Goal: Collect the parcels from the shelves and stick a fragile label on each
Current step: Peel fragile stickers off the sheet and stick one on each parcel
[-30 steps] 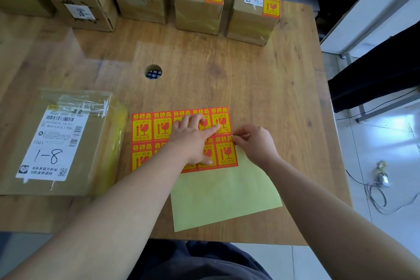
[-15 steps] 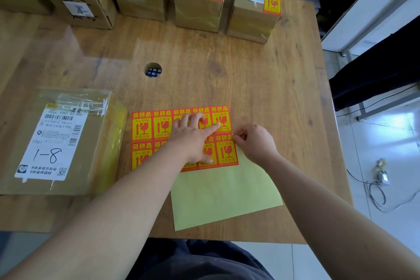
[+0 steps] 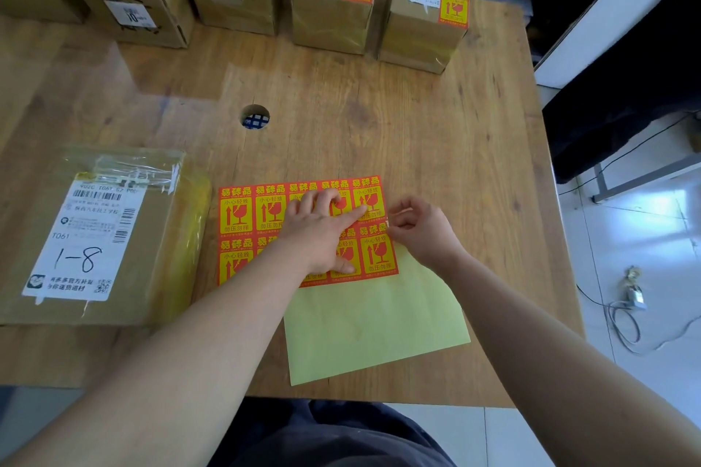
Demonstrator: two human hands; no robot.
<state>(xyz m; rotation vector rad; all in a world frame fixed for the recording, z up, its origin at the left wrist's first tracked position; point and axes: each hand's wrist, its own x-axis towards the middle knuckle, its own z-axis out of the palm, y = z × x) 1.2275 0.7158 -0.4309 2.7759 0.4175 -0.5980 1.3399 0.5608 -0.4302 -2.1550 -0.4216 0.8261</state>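
Fragile label sheet [image 3: 242,216] lies flat on the table [image 3: 379,117], near edge overlapping a pale yellow sheet [image 3: 371,326]. Left grip [image 3: 322,231] presses down on it, fingers spread and straight, holding nothing. Right grip [image 3: 421,231] pinches the sheet's right edge between thumb and forefinger (label corner or whole sheet, can't tell). Parcel marked 1-8 [image 3: 95,239] sits just left of the sheet. Already-labelled parcels [image 3: 333,11] line the far edge.
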